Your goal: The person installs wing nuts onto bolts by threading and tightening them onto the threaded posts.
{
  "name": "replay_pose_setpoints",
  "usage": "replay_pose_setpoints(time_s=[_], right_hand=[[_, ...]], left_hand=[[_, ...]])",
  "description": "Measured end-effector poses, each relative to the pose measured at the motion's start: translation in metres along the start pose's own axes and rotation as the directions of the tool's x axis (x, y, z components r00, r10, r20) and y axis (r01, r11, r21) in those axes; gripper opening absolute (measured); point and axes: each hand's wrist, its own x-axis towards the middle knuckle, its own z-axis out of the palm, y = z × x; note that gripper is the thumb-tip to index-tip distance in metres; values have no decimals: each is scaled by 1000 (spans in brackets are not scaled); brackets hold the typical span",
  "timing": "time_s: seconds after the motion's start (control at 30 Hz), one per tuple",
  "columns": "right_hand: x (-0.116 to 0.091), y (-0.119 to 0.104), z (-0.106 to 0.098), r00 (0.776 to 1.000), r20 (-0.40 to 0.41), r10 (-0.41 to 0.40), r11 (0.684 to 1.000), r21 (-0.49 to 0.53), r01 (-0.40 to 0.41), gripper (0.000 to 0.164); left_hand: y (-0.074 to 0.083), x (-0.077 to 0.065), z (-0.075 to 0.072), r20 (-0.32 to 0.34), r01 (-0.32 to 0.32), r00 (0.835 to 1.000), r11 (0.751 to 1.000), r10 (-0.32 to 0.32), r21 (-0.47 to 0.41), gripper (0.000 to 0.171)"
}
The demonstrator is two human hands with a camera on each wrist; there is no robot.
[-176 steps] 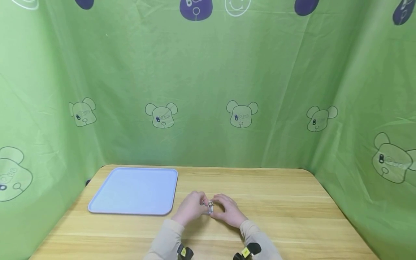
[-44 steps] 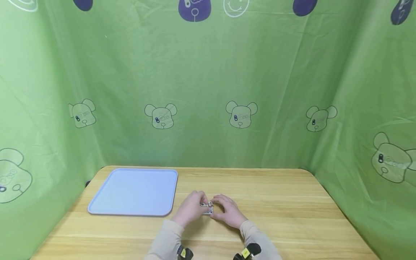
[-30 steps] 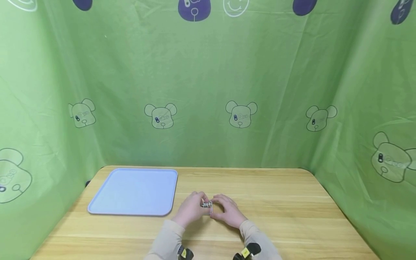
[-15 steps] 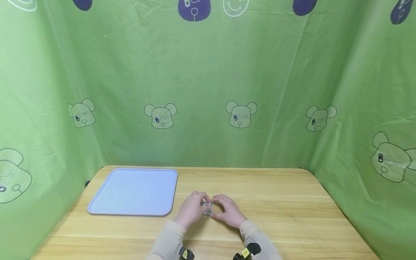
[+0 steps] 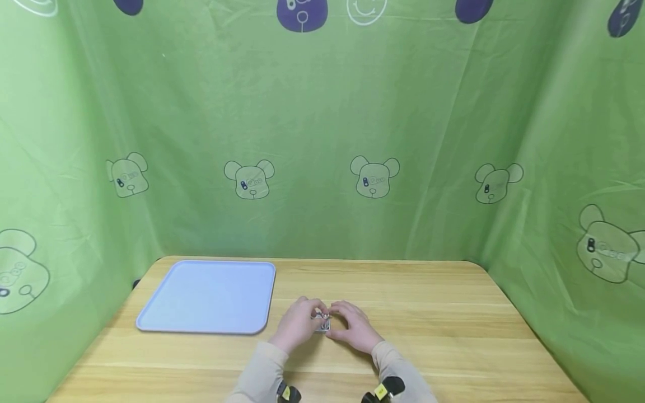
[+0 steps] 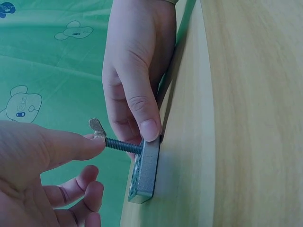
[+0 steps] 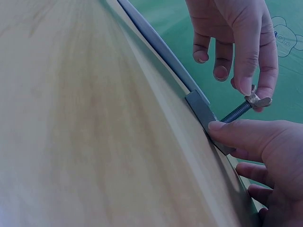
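Observation:
A small grey metal block (image 6: 147, 172) stands at the middle of the near table. From its face sticks a threaded bolt (image 6: 124, 145) with a wing nut (image 7: 258, 100) at the outer end. My left hand (image 5: 294, 326) pinches the wing nut between thumb and index finger, the other fingers hanging loosely curled. Across from it, my right hand (image 5: 356, 329) holds the block by one end, its thumb (image 6: 149, 130) on the block's edge beside the bolt. Bare thread shows between wing nut and block. In the head view the fingers partly cover these parts.
A pale blue tray (image 5: 211, 296) lies at the left of the wooden table (image 5: 428, 313). Green printed curtains (image 5: 322, 112) surround the table at the back and both sides. Black wrist cameras (image 5: 383, 389) sit over the beige sleeves.
Both hands stay in the same spot. My left thumb and fingers have shifted repeatedly around the wing nut, whose wings show at different angles. The right hand keeps its hold on the block.

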Motion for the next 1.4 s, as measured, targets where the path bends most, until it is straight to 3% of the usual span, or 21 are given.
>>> replay_pose_setpoints(time_s=[0.33,0.93,1.2,1.4], right_hand=[[1,1,-1,1000,10,9,1000,9,-9,54],[-1,-1,-1,1000,10,2,1000,-4,-2,54],[0,-1,-1,1000,6,15,1000,5,-15,53],[0,0,0,1000,1,4,1000,-14,-4,52]], left_hand=[[1,1,-8,9,54,999,996,-53,-78,24],[-2,2,-6,64,98,993,994,-95,-46,27],[-2,2,-3,69,89,994,993,-84,-72,35],[0,2,0,63,67,996,997,-65,-38,26]])
